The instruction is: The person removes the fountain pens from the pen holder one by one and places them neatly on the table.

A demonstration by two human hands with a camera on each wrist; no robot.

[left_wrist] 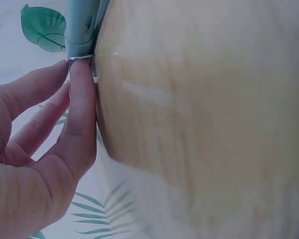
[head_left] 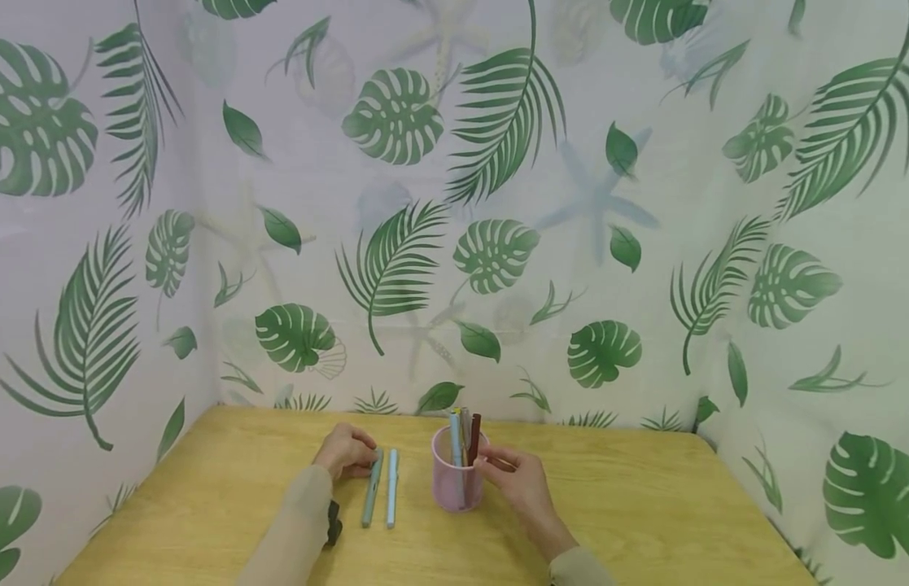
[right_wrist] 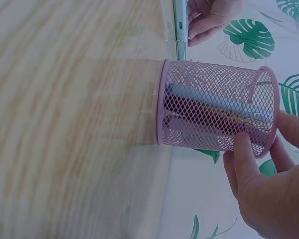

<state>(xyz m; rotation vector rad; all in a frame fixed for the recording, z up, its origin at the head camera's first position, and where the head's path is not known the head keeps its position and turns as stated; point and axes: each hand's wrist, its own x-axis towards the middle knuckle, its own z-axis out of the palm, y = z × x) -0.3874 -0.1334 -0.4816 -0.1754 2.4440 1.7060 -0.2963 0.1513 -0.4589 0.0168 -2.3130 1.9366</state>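
A pink mesh pen holder [head_left: 457, 487] stands upright on the table with several pens inside, among them a light blue pen [head_left: 456, 435] and a dark red pen [head_left: 474, 439]. My right hand [head_left: 523, 484] grips the holder's right side near the rim; in the right wrist view its fingertips [right_wrist: 243, 139] touch the mesh. Left of the holder lie a grey-green pen [head_left: 372, 492] and a pale blue pen [head_left: 391, 488], side by side and apart. My left hand [head_left: 347, 452] pinches the far end of the grey-green pen, seen close up in the left wrist view.
The wooden table [head_left: 630, 505] reaches back to a leaf-patterned cloth [head_left: 527, 358], which also hangs at the left and right. A dark strap or device [head_left: 334, 523] sits at the left wrist.
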